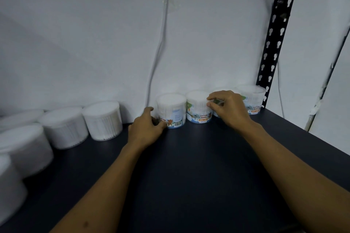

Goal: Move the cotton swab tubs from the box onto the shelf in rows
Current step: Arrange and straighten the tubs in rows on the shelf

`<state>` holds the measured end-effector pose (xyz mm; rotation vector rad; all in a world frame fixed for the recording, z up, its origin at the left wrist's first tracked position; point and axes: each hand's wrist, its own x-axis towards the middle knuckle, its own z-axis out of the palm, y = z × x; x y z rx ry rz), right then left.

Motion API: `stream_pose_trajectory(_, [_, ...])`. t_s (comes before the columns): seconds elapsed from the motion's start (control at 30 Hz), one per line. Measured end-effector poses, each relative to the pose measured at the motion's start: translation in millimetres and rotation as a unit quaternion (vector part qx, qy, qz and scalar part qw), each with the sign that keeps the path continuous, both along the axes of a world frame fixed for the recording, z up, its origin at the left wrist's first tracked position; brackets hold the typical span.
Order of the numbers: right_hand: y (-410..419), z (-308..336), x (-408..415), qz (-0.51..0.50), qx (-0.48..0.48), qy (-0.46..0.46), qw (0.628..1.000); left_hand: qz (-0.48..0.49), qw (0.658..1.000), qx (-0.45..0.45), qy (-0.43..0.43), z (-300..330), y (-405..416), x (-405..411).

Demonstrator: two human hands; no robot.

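Dark shelf (189, 166) w/ back row at wall: left hand (145, 128) grips end tub (171, 109), right hand (227, 108) pinches third tub (219, 103) past its fingertips; risk: nudging middle tub (198, 108) skews row.

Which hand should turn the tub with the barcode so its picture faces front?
Probably the left hand. Its fingers already grip the barcode tub low on its side. The right hand is busy, with fingers on the next tub and the one behind it.

4 labelled tubs (198, 107); 6 plain white tubs (103, 120); 2 hands (145, 128); 1 shelf (189, 176).
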<state>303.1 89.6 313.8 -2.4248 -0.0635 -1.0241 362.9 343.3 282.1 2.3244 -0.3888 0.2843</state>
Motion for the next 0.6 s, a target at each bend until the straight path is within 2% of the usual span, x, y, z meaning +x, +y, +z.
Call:
stream_pose_trajectory(0.1, [2.1,-1.0,-0.9,-0.011,-0.002,-0.006,1.0,-0.052,0.998,-0.029,-0.019,-0.3,1.6,-1.1])
stream_pose_trajectory(0.2, [6.5,-1.9,-0.9,-0.02,0.005,-0.011,1.0,-0.078,0.996,-0.011,-0.042,-0.1,0.7,-3.0])
stream_pose_trajectory(0.33, [8.5,-2.4,-0.4,-0.021,0.01,-0.011,1.0,-0.07,0.995,-0.026,-0.06,-1.6,0.5,-1.8])
stream_pose_trajectory(0.6, [7.5,-2.0,-1.3,-0.016,0.017,-0.01,1.0,-0.038,0.993,0.007,-0.112,-1.0,-4.0,-5.8])
